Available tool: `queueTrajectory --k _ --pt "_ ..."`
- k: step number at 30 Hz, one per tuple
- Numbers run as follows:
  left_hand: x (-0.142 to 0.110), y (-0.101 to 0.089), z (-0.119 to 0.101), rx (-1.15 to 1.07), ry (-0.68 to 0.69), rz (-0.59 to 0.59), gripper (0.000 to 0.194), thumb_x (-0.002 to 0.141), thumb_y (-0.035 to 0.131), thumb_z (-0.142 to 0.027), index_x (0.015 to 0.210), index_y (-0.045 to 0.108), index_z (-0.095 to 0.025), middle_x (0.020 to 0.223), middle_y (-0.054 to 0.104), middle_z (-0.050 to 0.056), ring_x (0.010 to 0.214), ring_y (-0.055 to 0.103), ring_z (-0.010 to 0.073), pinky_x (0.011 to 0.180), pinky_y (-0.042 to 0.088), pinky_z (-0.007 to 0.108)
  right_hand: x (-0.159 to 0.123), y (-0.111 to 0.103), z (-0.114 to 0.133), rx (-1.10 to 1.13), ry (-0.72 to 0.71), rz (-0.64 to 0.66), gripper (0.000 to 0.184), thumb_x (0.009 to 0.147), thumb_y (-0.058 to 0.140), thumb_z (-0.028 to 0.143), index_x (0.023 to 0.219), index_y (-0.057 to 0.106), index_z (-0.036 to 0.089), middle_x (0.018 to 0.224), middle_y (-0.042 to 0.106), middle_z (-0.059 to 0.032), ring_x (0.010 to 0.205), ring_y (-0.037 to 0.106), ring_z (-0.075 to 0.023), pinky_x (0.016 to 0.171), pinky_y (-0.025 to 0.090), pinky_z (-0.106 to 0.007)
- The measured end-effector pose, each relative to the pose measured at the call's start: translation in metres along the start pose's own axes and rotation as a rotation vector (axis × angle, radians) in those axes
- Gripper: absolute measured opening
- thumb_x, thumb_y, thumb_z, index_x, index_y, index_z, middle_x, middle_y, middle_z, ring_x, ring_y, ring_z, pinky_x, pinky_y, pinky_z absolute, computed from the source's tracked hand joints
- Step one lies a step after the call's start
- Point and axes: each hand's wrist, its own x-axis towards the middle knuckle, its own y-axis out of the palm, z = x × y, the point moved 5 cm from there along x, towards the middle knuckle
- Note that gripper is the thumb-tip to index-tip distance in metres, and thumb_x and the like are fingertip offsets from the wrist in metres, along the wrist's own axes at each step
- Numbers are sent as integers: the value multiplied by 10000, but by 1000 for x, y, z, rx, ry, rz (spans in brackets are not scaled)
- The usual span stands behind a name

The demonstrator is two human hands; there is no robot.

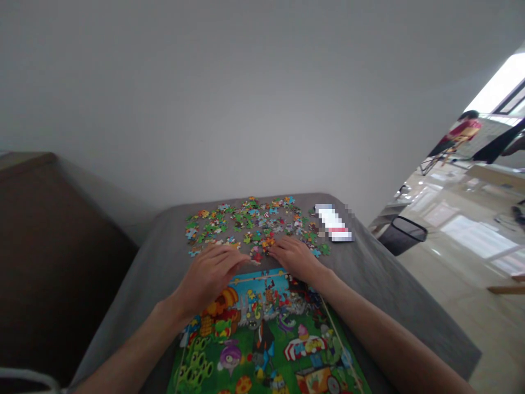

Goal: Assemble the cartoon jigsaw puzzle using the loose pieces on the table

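Note:
A partly assembled jigsaw puzzle (241, 350) with bright cartoon figures on green ground lies in front of me, with a light blue strip along its far edge. Beyond it, loose puzzle pieces (213, 221) are scattered over the grey cloth. My left hand (211, 268) is over the puzzle's far left corner, fingers bent and pressed together; what they hold, if anything, is hidden. Just right of its fingertips is a red puzzle piece (257, 256). My right hand (293, 256) rests at the near edge of the loose pieces, its fingertips closed on an orange puzzle piece (268, 242).
A phone (334, 223) with a lit, blurred-out screen lies right of the pieces. The grey-covered table (139, 295) meets a white wall (262, 109). A brown cabinet (53, 246) stands left, a dark bin (402, 235) right. Far right, a person (461, 131) is in red.

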Motion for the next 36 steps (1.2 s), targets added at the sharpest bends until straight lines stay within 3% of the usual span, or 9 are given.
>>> queueTrajectory --k 3,5,9,11,16,21,26,32,36 --pt "-5 -8 -22 -128 159 136 192 1017 512 -258 1103 683 -248 1107 752 -11 991 660 171 887 484 314 0 -5 3 -30 -40 -17 188 994 527 173 971 714 169 933 715 -79 934 648 -221 882 513 -359" --pt "-8 -7 -34 -214 209 279 136 984 576 -275 1015 708 -283 1122 749 -50 985 657 171 880 480 314 0 -7 2 6 -16 -47 183 997 536 213 1042 707 166 999 712 -87 979 635 -229 909 509 -374" --pt "-9 -2 -37 -368 118 459 158 959 614 -311 844 719 -288 887 764 -81 879 651 147 861 478 300 -1 -3 0 102 -14 -52 256 977 590 307 1188 690 203 1137 683 -85 1072 592 -238 955 496 -395" --pt "-9 1 -27 -349 32 421 197 992 553 -314 895 721 -278 885 758 -60 905 643 152 880 480 306 -1 -1 -1 138 -11 -53 220 967 608 304 1139 718 221 1126 684 -76 1075 585 -233 964 490 -393" --pt "-7 21 11 -98 -214 199 287 1013 490 -355 1197 678 -241 1251 675 51 1206 553 230 1089 399 450 0 -2 1 124 -35 -52 185 984 567 240 1067 727 198 1085 694 -88 1070 583 -240 950 490 -401" --pt "-1 52 26 81 -299 264 296 982 551 -379 1242 685 -335 1437 551 53 1366 414 323 1094 361 584 0 -2 5 99 -18 20 190 975 581 251 1093 699 160 1090 692 -106 1071 581 -264 949 485 -424" --pt "2 58 26 96 -300 256 294 962 587 -427 1226 697 -357 1388 591 49 1331 452 309 1080 377 559 0 2 1 187 114 34 237 936 649 273 1149 678 174 1150 667 -110 1085 554 -265 967 468 -444" --pt "5 61 25 6 -309 235 235 937 634 -407 1103 739 -279 1331 632 60 1305 488 298 1074 387 553 1 -2 -3 367 201 38 142 861 722 175 993 669 179 1054 680 -76 1075 551 -259 951 450 -438" --pt "10 49 31 -102 -345 175 221 958 598 -414 1017 724 -243 1191 705 51 1237 546 271 1071 397 536 -6 -11 -7 651 273 74 50 895 667 168 933 638 182 874 697 -30 832 635 -188 773 498 -328"
